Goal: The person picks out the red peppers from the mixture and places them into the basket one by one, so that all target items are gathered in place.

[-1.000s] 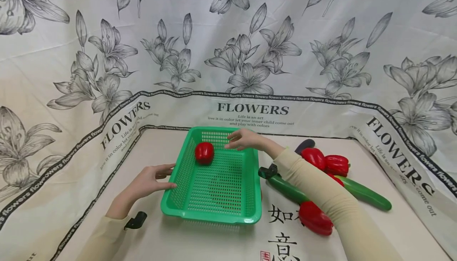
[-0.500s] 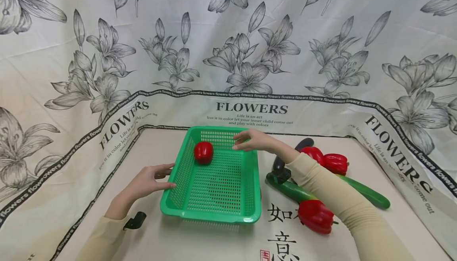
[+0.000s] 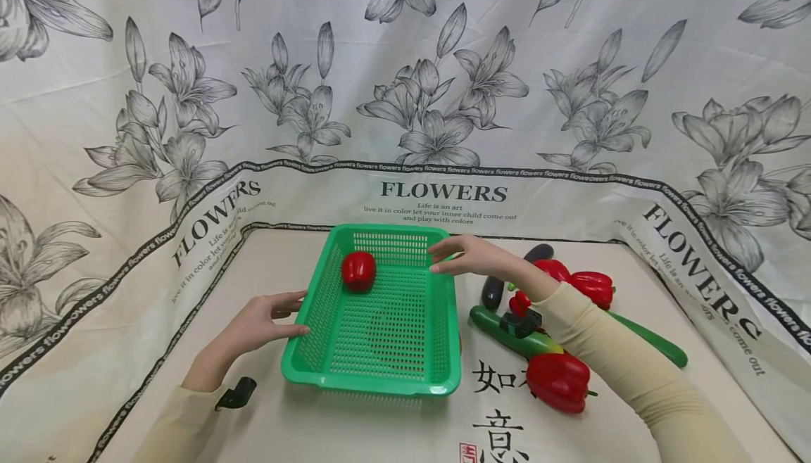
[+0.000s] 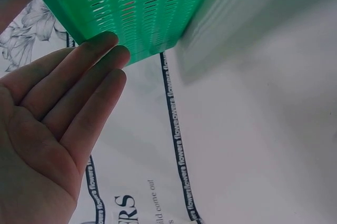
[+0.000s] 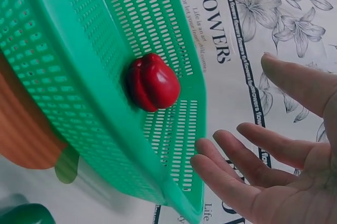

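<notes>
The left hand (image 3: 261, 322) holds the left rim of a green mesh basket (image 3: 322, 380), thumb over the edge and fingers along the outside wall; in the left wrist view the fingers (image 4: 79, 81) lie nearly straight against that wall. Inside the basket, toward the back left, sits a red bell pepper (image 3: 358, 271). The right hand (image 3: 475, 257) is over the basket's back right edge, fingers spread and loosely bent, holding nothing; the right wrist view shows its palm and separated fingers (image 5: 253, 155).
Right of the basket lie a dark eggplant (image 3: 491, 293), a green cucumber-like vegetable (image 3: 500, 329), small red peppers (image 3: 519, 304), large red peppers (image 3: 557, 381) and a long green vegetable (image 3: 655, 340). An orange object (image 5: 26, 118) shows under the basket. Patterned cloth (image 3: 443, 192) stands behind.
The right hand has moved right, from above the basket's inside to its back right edge, uncovering small red peppers and more of the eggplant. The left hand keeps its place at the rim.
</notes>
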### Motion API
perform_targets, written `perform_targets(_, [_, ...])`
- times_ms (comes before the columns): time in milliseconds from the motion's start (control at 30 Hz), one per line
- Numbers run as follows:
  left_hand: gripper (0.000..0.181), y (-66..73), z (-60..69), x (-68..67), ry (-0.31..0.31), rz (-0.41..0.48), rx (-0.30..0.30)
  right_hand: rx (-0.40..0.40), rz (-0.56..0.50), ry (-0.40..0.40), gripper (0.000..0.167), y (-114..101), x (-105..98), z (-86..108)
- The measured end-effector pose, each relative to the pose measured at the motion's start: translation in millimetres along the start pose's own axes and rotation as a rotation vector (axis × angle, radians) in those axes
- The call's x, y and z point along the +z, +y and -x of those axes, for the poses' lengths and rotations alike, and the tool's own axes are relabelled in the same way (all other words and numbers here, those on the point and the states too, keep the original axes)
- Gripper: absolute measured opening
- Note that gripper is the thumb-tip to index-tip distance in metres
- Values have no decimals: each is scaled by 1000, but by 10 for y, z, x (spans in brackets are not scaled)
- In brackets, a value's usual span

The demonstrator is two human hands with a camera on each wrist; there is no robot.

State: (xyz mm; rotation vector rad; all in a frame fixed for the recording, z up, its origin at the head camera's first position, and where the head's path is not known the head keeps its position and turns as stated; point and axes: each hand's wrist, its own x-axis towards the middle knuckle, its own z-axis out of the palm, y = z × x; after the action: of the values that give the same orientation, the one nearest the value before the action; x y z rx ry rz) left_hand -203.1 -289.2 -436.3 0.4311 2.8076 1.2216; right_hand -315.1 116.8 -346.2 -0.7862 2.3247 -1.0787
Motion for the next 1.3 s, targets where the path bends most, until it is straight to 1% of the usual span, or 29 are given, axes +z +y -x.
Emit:
perform_targets(267, [74, 4, 1, -4, 1, -6, -9, 14, 9, 40, 58, 128, -58, 203])
perform_targets(367, [75, 5, -1, -5, -2, -10, -10, 15, 33, 58, 58, 167, -84, 301])
perform_targets(500, [75, 13, -3, -13, -6, -20, 4, 21, 72, 78, 55, 211, -125, 452])
perform_targets(733, [74, 13, 2, -29, -10, -40, 32, 36, 63, 105, 52, 319, -173, 674])
perform_targets(900, [74, 14, 12, -34, -11, -49, 32, 62, 73, 141, 52, 425, -204, 810])
perform_targets(1100, [74, 16, 20, -38, -7, -49, 37, 116, 69, 193, 55, 506, -222, 974])
perform_targets(1200, [74, 21, 19, -37, -3, -51, 38, 114, 55, 196, 55, 551, -233, 1063])
perform_targets(1300, [74, 29, 17, -35, -2, -48, 34, 128, 37, 198, 57, 588, -244, 1160])
